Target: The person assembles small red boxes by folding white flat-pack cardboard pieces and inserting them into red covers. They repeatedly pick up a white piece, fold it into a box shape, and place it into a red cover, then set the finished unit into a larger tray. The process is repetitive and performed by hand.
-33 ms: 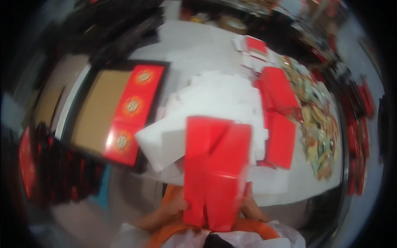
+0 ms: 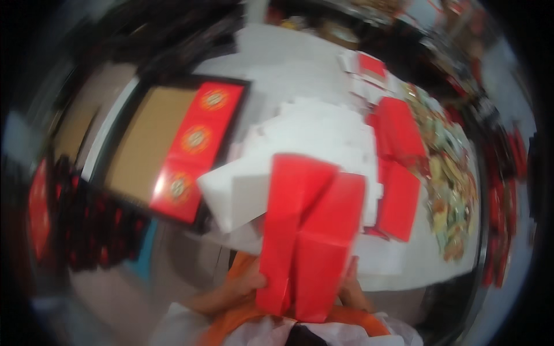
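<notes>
Close in front of my body I hold a red folded carton (image 2: pixel 311 230), tall and creased down its length, with a gap between its panels at the top. My left hand (image 2: pixel 251 279) is closed on its lower left edge. On the opposite lower edge is my right hand (image 2: pixel 350 284), its fingers partly hidden behind the carton. Past the carton, a spread of white card sheets (image 2: pixel 311 127) covers the middle of the table. More red cartons (image 2: pixel 399 130) lie to the right of these sheets.
At the left, a dark-rimmed tray (image 2: pixel 245 98) has a brown base and a row of red boxes (image 2: pixel 196 138) with round gold emblems. Small wrapped packets (image 2: pixel 450 173) are heaped along the right of the white table (image 2: pixel 271 52). Black-and-red items (image 2: pixel 98 230) stand at the lower left.
The red carton has tilted to the right at its top, and the gap between its panels has widened. The whole view has shifted slightly; both hands stay on the carton.
</notes>
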